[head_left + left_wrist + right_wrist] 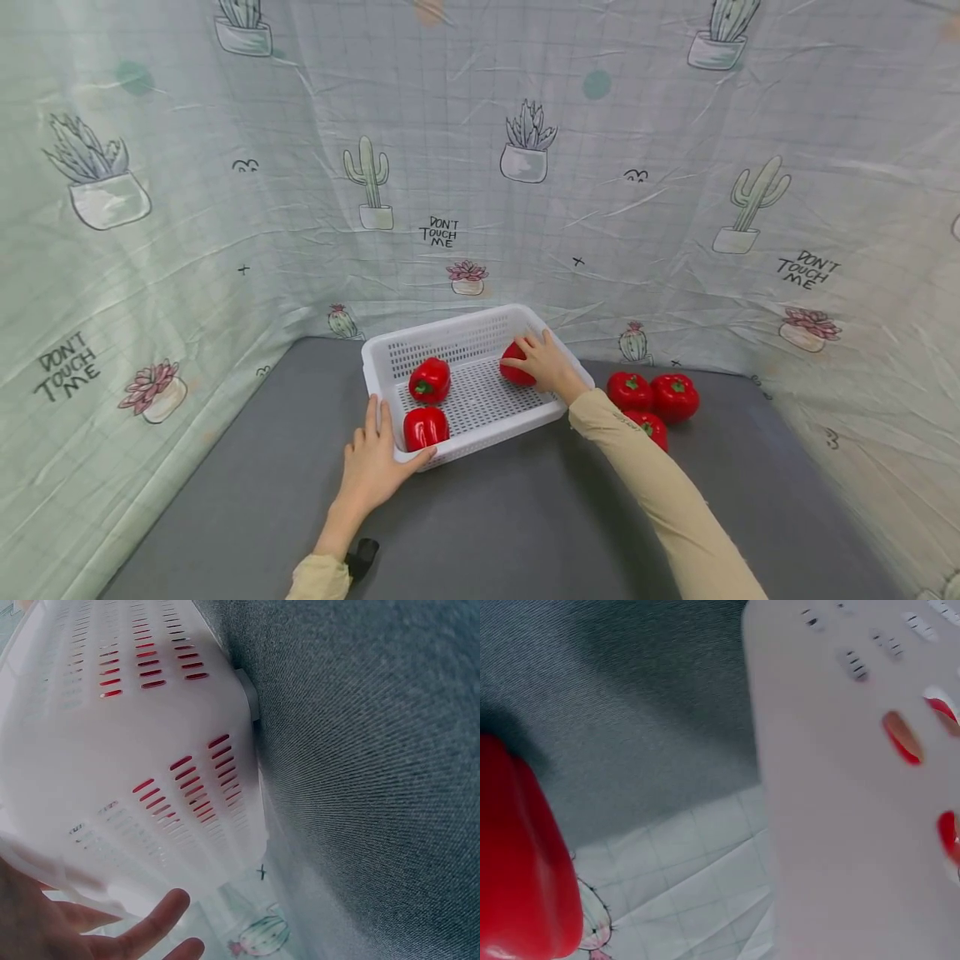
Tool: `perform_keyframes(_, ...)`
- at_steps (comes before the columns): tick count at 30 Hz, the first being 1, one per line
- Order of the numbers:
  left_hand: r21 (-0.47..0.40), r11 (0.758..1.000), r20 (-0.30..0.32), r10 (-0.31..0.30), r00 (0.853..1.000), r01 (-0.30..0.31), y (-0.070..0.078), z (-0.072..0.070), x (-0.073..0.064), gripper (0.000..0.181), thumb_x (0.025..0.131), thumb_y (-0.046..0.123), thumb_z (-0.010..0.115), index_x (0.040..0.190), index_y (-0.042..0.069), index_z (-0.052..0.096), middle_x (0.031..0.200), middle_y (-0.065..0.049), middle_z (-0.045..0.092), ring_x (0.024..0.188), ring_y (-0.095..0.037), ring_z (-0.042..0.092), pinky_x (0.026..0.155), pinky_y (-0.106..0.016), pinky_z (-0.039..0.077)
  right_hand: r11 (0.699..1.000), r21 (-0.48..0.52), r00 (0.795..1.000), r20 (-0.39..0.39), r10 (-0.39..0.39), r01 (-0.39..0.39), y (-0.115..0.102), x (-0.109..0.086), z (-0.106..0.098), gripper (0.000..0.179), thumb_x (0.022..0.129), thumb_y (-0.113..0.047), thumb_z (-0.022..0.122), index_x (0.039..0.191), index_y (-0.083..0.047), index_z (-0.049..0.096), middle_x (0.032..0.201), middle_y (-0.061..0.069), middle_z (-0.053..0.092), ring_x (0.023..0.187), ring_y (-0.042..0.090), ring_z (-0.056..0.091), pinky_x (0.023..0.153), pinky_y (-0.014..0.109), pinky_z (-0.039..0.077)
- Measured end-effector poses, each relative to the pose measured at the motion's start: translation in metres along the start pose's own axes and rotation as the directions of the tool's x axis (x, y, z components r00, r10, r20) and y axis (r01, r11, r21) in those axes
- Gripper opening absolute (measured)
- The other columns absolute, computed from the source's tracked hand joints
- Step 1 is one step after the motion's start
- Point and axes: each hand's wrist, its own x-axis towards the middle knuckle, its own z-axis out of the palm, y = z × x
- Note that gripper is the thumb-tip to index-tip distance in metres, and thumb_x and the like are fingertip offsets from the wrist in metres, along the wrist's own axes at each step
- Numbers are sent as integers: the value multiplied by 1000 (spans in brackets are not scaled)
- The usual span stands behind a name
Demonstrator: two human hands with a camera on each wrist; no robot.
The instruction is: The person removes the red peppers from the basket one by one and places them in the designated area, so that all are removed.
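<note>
A white perforated plastic basket [480, 437] stands on the grey table, slightly turned. In its left part lie two red bell peppers, one behind [430, 381] and one in front [426, 427]. My right hand [551, 367] reaches over the right rim and grips a third red bell pepper [514, 365] from above. At the front left corner, my left hand [370, 467] rests on the rim with its fingers spread and fairly straight. The left wrist view shows those fingers [154, 922] beside the basket wall [112, 742]; through its slots some red shows.
Right of the basket, under and beside my right sleeve [660, 492], sit three more red bell peppers [675, 397], one partly covered. Behind the table [480, 533] hangs a cloth [465, 183] printed with cactus pots, which also runs along both sides.
</note>
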Motion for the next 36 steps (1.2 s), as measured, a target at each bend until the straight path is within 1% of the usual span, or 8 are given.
perform_keyframes(5,-5,1000,-2,-1,1000,1,0,1,0,104,70,60,62,141,-3,19,149,-21,12,109,-43,44,85,-60,39,998,-47,999,29,46,-45,-3,-1,-1,82,64,-36,77,135,-27,38,137,16,34,129,33,32,102,57,27)
perform_keyframes(9,4,1000,3,-2,1000,2,-1,1,0,104,70,58,62,141,-3,17,149,-21,11,109,-43,43,85,-60,39,996,-66,998,2,60,-60,-4,-1,0,80,64,-38,77,133,-26,39,136,15,36,128,32,33,102,56,29)
perform_keyframes(13,2,1000,11,-7,1000,7,0,1,0,104,70,58,63,142,-2,17,149,-21,10,111,-44,42,86,-61,38,992,-117,998,-42,46,-51,-5,-2,3,79,62,-42,77,129,-25,40,136,10,37,125,29,35,100,54,32)
perform_keyframes(17,-4,1000,12,-8,1000,8,1,1,-1,104,70,59,62,141,-3,18,149,-21,11,111,-45,43,86,-61,38,987,-158,999,-43,18,-25,-5,-3,6,77,64,-43,77,127,-21,39,137,4,39,125,27,36,99,51,33)
perform_keyframes(22,-4,1000,5,-4,1000,4,1,1,-1,104,70,58,63,141,-3,18,149,-21,11,110,-45,44,85,-61,39,988,-155,1000,-14,18,-19,-6,-3,6,77,67,-41,76,130,-19,37,136,0,44,129,26,36,101,51,32)
perform_keyframes(26,-6,1000,2,1,1000,-1,2,1,0,105,70,59,63,141,-3,18,149,-21,11,109,-44,44,85,-61,39,991,-133,1000,-16,13,-15,-6,-2,6,74,68,-37,76,129,-17,39,131,0,50,127,26,38,101,51,32)
perform_keyframes(32,-1,1000,7,-2,1000,2,0,2,1,105,70,58,63,142,-3,17,150,-21,10,111,-45,42,86,-61,39,996,-87,999,-47,-4,-1,-4,-3,7,72,68,-33,76,128,-16,41,127,2,52,123,26,42,99,53,33)
perform_keyframes(36,-6,1000,-7,3,1000,-3,-1,3,1,104,69,58,63,141,-3,19,149,-21,11,110,-45,43,85,-61,39,999,-54,996,-86,-6,1,-3,-3,7,72,66,-31,78,127,-18,41,124,4,52,122,27,42,98,53,33)
